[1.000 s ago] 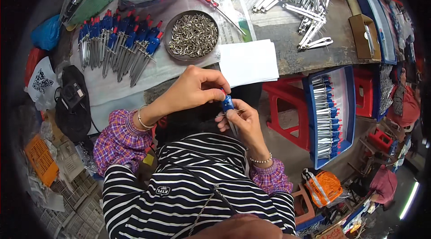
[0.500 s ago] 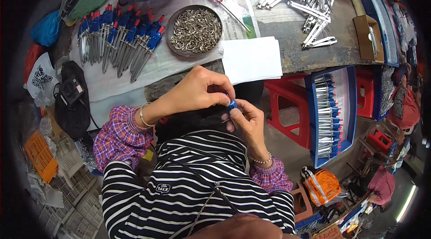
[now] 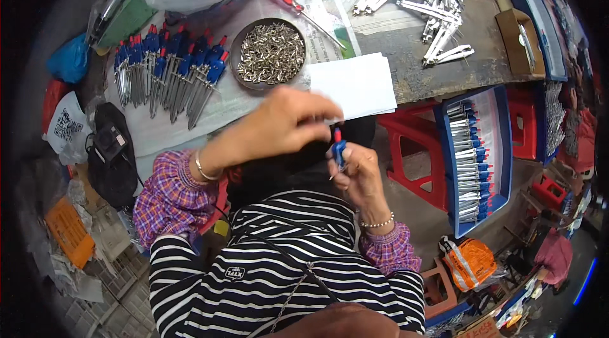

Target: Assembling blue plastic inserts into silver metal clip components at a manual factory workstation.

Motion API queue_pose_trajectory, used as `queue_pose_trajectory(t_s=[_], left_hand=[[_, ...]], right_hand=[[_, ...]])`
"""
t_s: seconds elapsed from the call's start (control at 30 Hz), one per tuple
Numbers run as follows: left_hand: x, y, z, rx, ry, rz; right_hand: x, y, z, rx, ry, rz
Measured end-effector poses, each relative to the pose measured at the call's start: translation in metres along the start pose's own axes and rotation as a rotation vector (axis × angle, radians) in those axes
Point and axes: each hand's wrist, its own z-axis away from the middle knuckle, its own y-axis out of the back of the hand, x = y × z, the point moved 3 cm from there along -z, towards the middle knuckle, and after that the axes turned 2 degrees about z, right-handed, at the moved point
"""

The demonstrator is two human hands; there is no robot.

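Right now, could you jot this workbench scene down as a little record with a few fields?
left hand: left hand raised in front of the bench, fingers pinched together at the top of the blue tool
right hand: right hand grips a small blue-and-red-handled tool, held upright
bench: round dish of small metal screws; row of blue-handled metal tools; white paper
to the right: blue tray of finished tools, red stool

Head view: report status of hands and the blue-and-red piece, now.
Right hand gripping blue-and-red piece upright. Left hand above it, fingers pinched near its red tip. Round dish of metal bits on the bench beyond. Nothing between hands and piece.
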Motion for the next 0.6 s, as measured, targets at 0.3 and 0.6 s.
queue_pose_trajectory(t_s=[0.3,0.6], left_hand=[[-0.046,0.051,-0.086,0.172,-0.086,-0.979],[-0.054,0.049,-0.11,0.079,-0.061,-1.205]], right_hand=[[-0.032,0.022,-0.015,0.078,0.087,0.195],[-0.033,0.023,-0.029,-0.042,0.083,0.223]])
